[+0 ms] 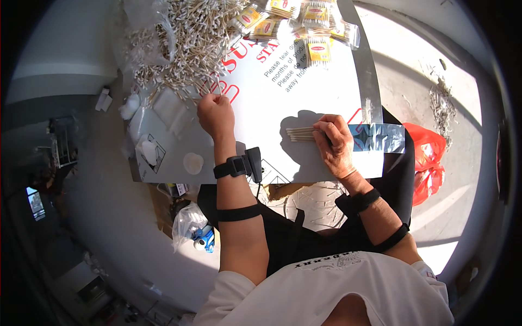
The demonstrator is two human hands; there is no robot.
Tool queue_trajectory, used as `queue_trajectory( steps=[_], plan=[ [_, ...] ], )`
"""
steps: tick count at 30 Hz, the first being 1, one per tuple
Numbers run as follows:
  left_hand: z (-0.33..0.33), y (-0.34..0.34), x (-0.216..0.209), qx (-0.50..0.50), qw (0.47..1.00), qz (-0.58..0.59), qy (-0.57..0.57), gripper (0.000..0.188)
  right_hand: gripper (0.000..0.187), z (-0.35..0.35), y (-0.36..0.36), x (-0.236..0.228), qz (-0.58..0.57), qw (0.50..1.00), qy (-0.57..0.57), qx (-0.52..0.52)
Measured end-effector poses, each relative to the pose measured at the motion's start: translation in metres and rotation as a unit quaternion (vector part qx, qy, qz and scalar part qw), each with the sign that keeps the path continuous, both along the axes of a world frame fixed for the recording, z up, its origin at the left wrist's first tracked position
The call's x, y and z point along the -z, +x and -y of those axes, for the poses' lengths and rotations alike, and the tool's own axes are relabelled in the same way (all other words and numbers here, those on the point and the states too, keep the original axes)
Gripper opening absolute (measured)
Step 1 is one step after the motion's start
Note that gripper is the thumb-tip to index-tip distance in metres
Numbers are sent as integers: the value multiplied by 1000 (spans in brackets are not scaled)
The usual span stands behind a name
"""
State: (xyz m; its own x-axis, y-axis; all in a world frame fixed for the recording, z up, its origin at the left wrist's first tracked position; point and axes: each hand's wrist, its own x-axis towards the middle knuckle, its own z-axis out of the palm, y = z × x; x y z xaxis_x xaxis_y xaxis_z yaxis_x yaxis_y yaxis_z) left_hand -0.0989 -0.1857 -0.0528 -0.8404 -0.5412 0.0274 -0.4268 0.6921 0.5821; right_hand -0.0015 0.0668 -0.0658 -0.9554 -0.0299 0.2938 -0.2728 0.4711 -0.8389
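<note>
My right hand grips a small bundle of cotton swabs, whose ends point left over the white printed board. The bundle lies level, with its shadow on the board. At the near edge of a big loose heap of cotton swabs, my left hand is closed with the fingertips pinched together. What sits between those fingertips is too small to make out. Beyond my right hand, filled clear packets of swabs with yellow labels lie grouped at the far side of the board.
A strip of clear plastic packaging lies by my right wrist over the board's edge. Near the left edge are a round translucent lid and crumpled clear bags. Red bags and scattered swabs are on the floor at right.
</note>
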Motion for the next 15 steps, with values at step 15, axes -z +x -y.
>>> queue_trajectory(
  steps=[15],
  plan=[
    [-52, 27, -14, 330, 941, -62, -35, 44, 23, -1, 1, -1, 20, 999, -30, 4]
  ],
)
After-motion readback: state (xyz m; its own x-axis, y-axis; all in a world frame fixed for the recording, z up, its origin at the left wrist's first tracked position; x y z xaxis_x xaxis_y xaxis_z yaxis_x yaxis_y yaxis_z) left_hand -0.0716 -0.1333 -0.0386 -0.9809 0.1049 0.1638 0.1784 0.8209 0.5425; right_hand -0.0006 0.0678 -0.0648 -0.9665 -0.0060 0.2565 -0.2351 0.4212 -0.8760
